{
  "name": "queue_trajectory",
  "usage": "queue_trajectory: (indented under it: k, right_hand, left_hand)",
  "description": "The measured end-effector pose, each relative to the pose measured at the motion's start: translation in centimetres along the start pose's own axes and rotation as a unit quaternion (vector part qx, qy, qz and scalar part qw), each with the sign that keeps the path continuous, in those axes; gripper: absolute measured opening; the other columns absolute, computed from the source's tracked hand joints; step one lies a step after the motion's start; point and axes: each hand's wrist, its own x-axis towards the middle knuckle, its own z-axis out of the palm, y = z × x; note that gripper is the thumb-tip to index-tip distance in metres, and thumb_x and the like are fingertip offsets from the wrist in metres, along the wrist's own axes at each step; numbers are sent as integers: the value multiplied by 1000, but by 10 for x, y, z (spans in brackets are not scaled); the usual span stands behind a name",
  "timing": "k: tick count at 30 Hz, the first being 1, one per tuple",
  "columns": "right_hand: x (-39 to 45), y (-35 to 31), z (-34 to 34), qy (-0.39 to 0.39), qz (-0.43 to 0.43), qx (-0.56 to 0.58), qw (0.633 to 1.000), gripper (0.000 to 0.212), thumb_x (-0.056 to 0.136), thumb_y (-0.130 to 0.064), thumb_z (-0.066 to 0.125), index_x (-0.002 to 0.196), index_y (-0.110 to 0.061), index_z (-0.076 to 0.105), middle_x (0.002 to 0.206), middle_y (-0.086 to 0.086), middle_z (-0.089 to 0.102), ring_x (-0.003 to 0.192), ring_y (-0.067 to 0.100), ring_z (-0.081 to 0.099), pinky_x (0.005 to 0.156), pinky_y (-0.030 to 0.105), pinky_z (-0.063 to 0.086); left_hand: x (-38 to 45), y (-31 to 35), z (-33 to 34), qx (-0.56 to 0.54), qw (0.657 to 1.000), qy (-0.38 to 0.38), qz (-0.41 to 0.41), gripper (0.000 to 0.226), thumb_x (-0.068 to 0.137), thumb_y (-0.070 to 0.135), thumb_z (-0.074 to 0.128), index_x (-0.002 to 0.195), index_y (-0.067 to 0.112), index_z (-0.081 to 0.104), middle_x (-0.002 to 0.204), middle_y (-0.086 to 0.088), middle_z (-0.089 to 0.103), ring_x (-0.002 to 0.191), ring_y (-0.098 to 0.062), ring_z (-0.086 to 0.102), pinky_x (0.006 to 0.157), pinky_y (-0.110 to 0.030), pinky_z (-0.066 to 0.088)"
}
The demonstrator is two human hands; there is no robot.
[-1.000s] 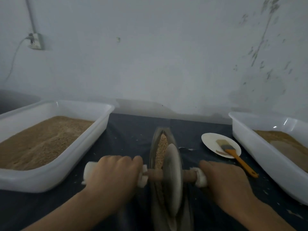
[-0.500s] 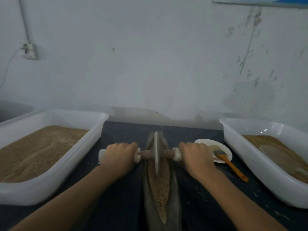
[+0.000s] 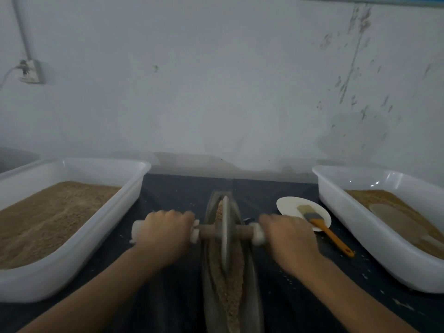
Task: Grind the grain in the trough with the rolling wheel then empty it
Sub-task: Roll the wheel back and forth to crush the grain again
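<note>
Surface (image 3: 173, 195): dark navy/charcoal w/ pale specks scattered. Trough (image 3: 210, 272): dull grey metal; grain (image 3: 228, 284) inside is tan-beige, granular texture. Rolling wheel (image 3: 225, 234): grey disc, brown wooden axle, white wraps at both handle ends. Left tub (image 3: 101, 167): translucent white, filled w/ sandy brown meal. Right tub (image 3: 360, 227): same white, contents golden-brown w/ a smoother grey-tan patch. Plate (image 3: 288, 204): cream-white. Brush (image 3: 319, 221): orange handle, grey ferrule, pale beige bristles. Wall (image 3: 216, 92): pale grey-blue, dark scuffs and streaks upper right; white socket (image 3: 30, 70) at left.
</note>
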Motion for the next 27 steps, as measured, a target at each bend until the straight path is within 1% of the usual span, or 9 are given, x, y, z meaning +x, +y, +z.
queue_trajectory:
  k: [4, 9, 12, 15, 17, 20, 22, 25, 27]
  right_hand:
    - [60, 7, 23, 30, 41, -7, 999, 21, 79, -36, 65, 90, -23, 52, 88, 0, 66, 79, 25, 63, 59, 33, 37]
    - [51, 7, 29, 24, 48, 40, 998, 21, 81, -39, 64, 88, -26, 48, 87, -3, 64, 77, 22, 60, 61, 33, 39]
    - [14, 5, 14, 0, 15, 60, 998, 19, 82, -40, 61, 88, -29, 47, 87, -6, 61, 77, 17, 58, 63, 31, 40]
    - [-32, 2, -15, 59, -43, 63, 995, 34, 59, -36, 80, 76, -29, 52, 66, -7, 57, 57, 12, 53, 50, 29, 44]
    - [-51, 2, -31, 96, -75, 61, 991, 44, 43, -29, 83, 69, -28, 48, 58, -8, 50, 49, 13, 49, 40, 30, 41]
    - [-56, 1, -36, 78, -75, 53, 993, 48, 34, -29, 84, 65, -29, 47, 54, -8, 48, 45, 11, 48, 37, 28, 38]
    - [-47, -2, -24, 32, -46, 38, 998, 44, 42, -36, 85, 67, -31, 49, 57, -9, 51, 49, 9, 50, 41, 29, 44]
    - [-18, 0, -1, -1, -8, 33, 999, 26, 70, -41, 71, 80, -31, 50, 75, -7, 61, 67, 13, 59, 58, 35, 49]
    - [12, 4, 10, -11, 15, 56, 998, 20, 80, -43, 61, 86, -31, 47, 85, -6, 63, 78, 17, 61, 66, 34, 47]
  left_hand:
    - [47, -7, 22, 30, 995, 90, -19, 28, 83, 44, 59, 79, 30, 35, 74, 10, 54, 59, -11, 42, 55, -29, 30]
    - [42, 1, 14, 41, 994, 97, 2, 28, 81, 41, 65, 81, 29, 40, 76, 9, 55, 66, -11, 50, 62, -28, 36]
    - [-2, 9, 3, 33, 997, 62, 9, 25, 83, 42, 62, 88, 33, 38, 79, 11, 45, 68, -8, 42, 66, -26, 33]
    - [-52, 10, -18, 7, 1000, -7, 19, 29, 86, 48, 55, 86, 39, 27, 80, 13, 40, 71, -6, 38, 65, -24, 28]
    - [-73, 9, -34, -1, 999, -30, 13, 29, 87, 53, 49, 80, 38, 25, 78, 14, 38, 72, -5, 38, 61, -25, 25]
    - [-84, 13, -47, 13, 999, -32, 26, 34, 82, 58, 53, 80, 38, 26, 76, 14, 38, 72, -3, 40, 58, -24, 24]
    - [-71, 12, -42, 15, 999, 20, 40, 41, 71, 56, 67, 81, 38, 31, 72, 14, 43, 65, -4, 45, 58, -23, 28]
    - [-36, 8, -13, 6, 1000, -13, 5, 31, 83, 48, 58, 85, 37, 30, 82, 13, 48, 71, -7, 48, 64, -27, 35]
    - [0, 6, 6, 26, 999, 42, -7, 30, 84, 44, 58, 85, 33, 30, 86, 11, 55, 71, -10, 51, 62, -28, 34]
